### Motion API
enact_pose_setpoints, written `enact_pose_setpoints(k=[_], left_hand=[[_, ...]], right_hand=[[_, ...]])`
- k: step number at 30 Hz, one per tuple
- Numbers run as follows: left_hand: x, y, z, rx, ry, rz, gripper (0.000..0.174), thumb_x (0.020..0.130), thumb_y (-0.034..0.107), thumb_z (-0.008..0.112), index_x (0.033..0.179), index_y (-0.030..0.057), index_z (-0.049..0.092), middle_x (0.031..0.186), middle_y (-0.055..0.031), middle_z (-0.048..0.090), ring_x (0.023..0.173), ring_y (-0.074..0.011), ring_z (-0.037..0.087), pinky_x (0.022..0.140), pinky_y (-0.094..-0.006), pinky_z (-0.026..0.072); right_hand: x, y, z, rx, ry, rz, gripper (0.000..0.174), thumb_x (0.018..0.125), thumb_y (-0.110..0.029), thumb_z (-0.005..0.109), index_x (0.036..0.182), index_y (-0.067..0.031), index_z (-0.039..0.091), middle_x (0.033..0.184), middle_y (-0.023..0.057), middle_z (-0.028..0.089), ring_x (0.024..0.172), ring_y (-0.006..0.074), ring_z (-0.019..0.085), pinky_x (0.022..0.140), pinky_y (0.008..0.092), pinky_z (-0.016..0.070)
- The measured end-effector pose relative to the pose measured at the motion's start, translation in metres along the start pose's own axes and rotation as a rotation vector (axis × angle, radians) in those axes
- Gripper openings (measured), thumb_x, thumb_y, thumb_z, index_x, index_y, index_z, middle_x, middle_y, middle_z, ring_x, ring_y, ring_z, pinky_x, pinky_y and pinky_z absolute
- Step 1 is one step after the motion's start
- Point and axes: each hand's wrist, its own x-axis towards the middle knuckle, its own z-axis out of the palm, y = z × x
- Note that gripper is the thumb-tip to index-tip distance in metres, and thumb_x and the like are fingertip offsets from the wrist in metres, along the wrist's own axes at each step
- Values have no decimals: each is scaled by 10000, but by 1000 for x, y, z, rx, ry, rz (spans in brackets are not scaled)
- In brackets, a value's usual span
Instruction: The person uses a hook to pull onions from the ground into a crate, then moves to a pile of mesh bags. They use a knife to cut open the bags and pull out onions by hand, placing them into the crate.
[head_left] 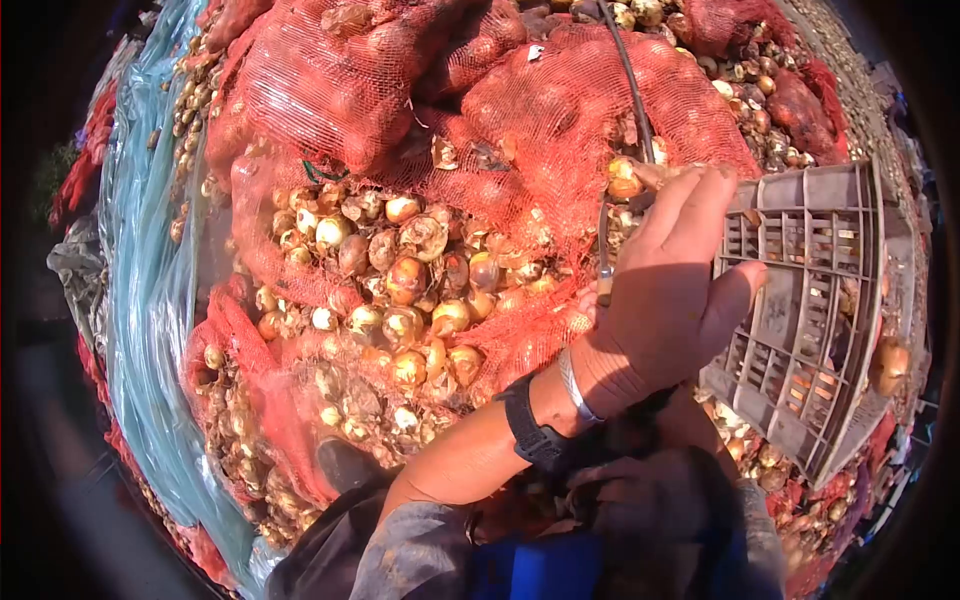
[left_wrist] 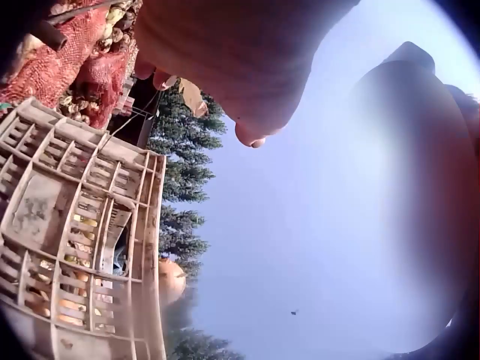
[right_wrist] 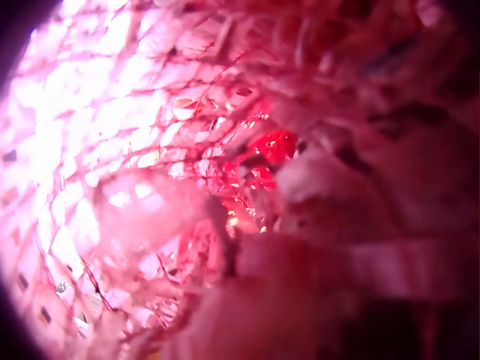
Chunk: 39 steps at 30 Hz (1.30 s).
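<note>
In the head view my left hand (head_left: 665, 285) reaches over the pile, its back up, fingers extended and thumb apart, between red mesh netting (head_left: 550, 150) and a grey plastic crate (head_left: 790, 300). An onion (head_left: 624, 182) lies just left of its fingertips. The left wrist view shows the same hand (left_wrist: 240, 60) blurred above the crate (left_wrist: 82, 225), with a dry tan scrap (left_wrist: 193, 97) by the fingers. My right hand is hidden in the head view; its wrist view shows blurred pink mesh (right_wrist: 150, 135) close up, and its fingers cannot be made out.
Loose onions (head_left: 405, 280) spill among full red mesh sacks (head_left: 320, 90). Blue plastic sheeting (head_left: 150, 300) runs down the left side. A thin dark rod (head_left: 628, 75) crosses the netting at the top. Trees (left_wrist: 180, 165) stand beyond the crate.
</note>
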Motion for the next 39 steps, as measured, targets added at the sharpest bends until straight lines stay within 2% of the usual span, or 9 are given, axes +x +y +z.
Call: enact_pose_setpoints(k=[4, 6, 10, 12, 26, 30, 32, 37, 39], left_hand=[[-94, -127, -111, 986, -235, -340, 343, 736, 98, 688, 1058, 4, 612, 1026, -166, 628, 982, -387, 573, 928, -468, 444], [-129, -179, -132, 1350, -514, -284, 534, 758, 324, 720, 1195, 36, 615, 1040, -169, 624, 1017, -360, 583, 954, -520, 402], [-144, -238, -128, 1599, -512, -102, 775, 698, 619, 732, 1134, -4, 580, 979, -133, 603, 958, -327, 573, 941, -507, 363], [-126, -217, -130, 1408, -712, -364, 427, 851, 206, 594, 1209, -26, 588, 1095, -176, 622, 1080, -378, 575, 981, -526, 355], [-120, -97, -245, 1504, -802, -118, 488, 657, 305, 751, 1057, 59, 621, 930, -102, 569, 844, -298, 576, 742, -435, 456], [-97, -69, -251, 1410, -732, -295, 558, 662, 292, 801, 1109, 7, 626, 888, -125, 624, 835, -296, 642, 729, -395, 541], [-69, -61, -222, 859, -194, -785, 580, 681, 200, 779, 1184, -23, 596, 987, -134, 675, 909, -235, 672, 821, -366, 545], [31, 29, -68, -219, 50, -247, 666, 749, 76, 747, 1326, -52, 439, 1155, -129, 643, 1033, -188, 644, 906, -329, 535], [49, 58, 27, -402, -16, -12, 811, 661, 113, 774, 1348, -59, 380, 1177, -254, 524, 1011, -409, 592, 887, -441, 491]], right_hand=[[6, 0, 2, 144, -63, -12, 353, 906, -175, 619, 1183, 2, 493, 1014, 81, 610, 928, 145, 581, 857, 297, 476], [9, -4, 2, 90, -47, -7, 282, 876, -116, 643, 1104, -5, 519, 960, 59, 614, 882, 122, 582, 804, 279, 491], [10, -1, 0, -21, -36, -54, 247, 877, -108, 641, 1083, -27, 532, 960, 27, 597, 860, 87, 535, 776, 259, 459], [7, -12, 4, -22, -36, 0, 247, 881, -115, 640, 1092, -40, 537, 965, 14, 585, 862, 79, 517, 775, 261, 453], [8, -11, 3, -23, -43, -35, 263, 874, -91, 616, 1114, -28, 528, 995, 31, 606, 921, 109, 576, 858, 289, 475], [11, 5, 5, -26, -21, -75, 287, 880, -53, 620, 1145, -29, 512, 995, 24, 608, 904, 102, 585, 844, 278, 487], [12, 4, 5, 13, -29, -39, 287, 884, -77, 608, 1147, -23, 507, 990, 37, 614, 936, 119, 585, 866, 291, 481], [11, 5, 6, 63, 70, -66, 346, 901, -116, 631, 1211, -35, 501, 1013, 6, 584, 921, 83, 548, 824, 261, 479], [16, -25, 21, 84, 87, -37, 343, 898, -136, 633, 1199, -34, 505, 1017, 16, 590, 934, 96, 556, 832, 268, 478]])
